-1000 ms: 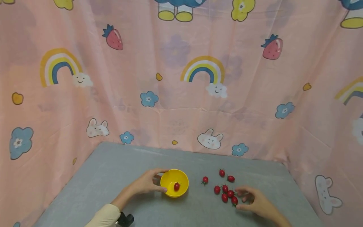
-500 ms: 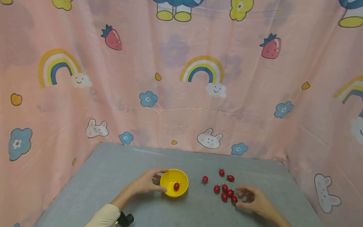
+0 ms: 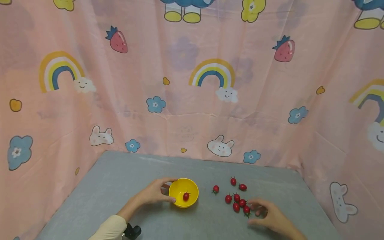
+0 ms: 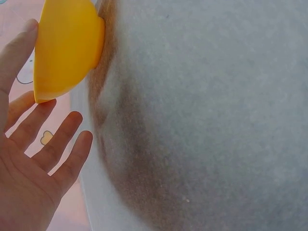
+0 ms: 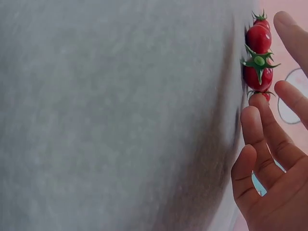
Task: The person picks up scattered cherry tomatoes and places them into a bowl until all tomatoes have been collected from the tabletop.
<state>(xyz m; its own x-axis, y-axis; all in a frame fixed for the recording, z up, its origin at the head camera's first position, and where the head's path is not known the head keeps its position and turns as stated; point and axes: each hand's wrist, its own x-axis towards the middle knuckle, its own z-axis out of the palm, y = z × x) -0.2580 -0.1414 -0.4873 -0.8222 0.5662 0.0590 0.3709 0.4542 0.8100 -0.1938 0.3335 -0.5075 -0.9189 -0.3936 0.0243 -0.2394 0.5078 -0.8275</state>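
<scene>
A yellow bowl (image 3: 183, 186) stands on the grey table with one red cherry tomato (image 3: 186, 196) inside. My left hand (image 3: 154, 192) holds the bowl's left side, thumb at the near rim and fingers at the far rim. In the left wrist view, the lower fingers of that hand (image 4: 36, 159) are spread below the bowl (image 4: 67, 48). Several more cherry tomatoes (image 3: 236, 207) with green stems lie to the right of the bowl. Beside their right edge my right hand (image 3: 272, 215) is held with thumb and fingers apart, holding nothing. In the right wrist view its fingers overlap the tomatoes (image 5: 258, 77); contact is unclear.
The grey table (image 3: 144, 166) backs onto a pink patterned curtain (image 3: 180, 130), which also hangs along both sides. A black object (image 3: 132, 231) shows by the left sleeve (image 3: 112, 228). One tomato (image 3: 215, 189) lies apart, between bowl and cluster.
The head view has shifted slightly. My right thumb has moved a little away from the nearest tomato, widening the hand. The left hand and bowl stay in place.
</scene>
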